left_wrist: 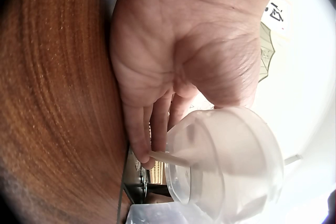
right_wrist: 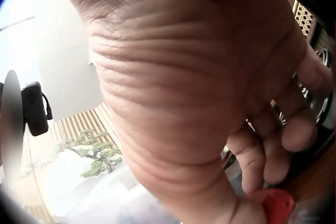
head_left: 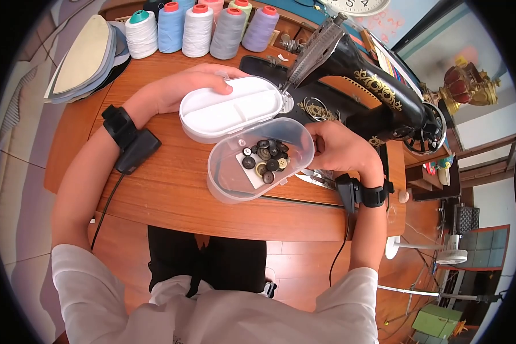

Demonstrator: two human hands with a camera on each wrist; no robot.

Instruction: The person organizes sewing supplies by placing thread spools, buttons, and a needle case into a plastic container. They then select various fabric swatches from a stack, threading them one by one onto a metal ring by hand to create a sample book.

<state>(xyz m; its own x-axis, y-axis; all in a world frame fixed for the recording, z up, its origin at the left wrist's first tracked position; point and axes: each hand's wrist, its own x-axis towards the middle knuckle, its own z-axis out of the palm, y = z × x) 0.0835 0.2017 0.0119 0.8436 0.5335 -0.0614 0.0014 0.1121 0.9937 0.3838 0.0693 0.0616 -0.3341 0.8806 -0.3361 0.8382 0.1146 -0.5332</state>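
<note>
My left hand [head_left: 198, 86] grips the raised lid [head_left: 192, 129] of a clear plastic box, thumb over its rim and fingers behind. A white divided tray [head_left: 249, 112] fills the lid. In the left wrist view, the translucent lid [left_wrist: 236, 155] sits between thumb and fingers. Hinged to it, the box [head_left: 229, 186] holds several dark and pale buttons [head_left: 265, 157] and a white card [head_left: 246, 172]. My right hand [head_left: 341, 146] is at the box's right end, fingers bent. Thumb and fingertips pinch a small red button [right_wrist: 277, 205], hidden in the head view.
A black sewing machine [head_left: 378, 86] stands beyond the right hand. Several thread cones [head_left: 198, 34] line the table's back. Fabric pieces [head_left: 83, 60] lie at the left edge. Scissors [head_left: 318, 179] lie beside the box, and metal rings [head_left: 318, 109] lie near the machine's base.
</note>
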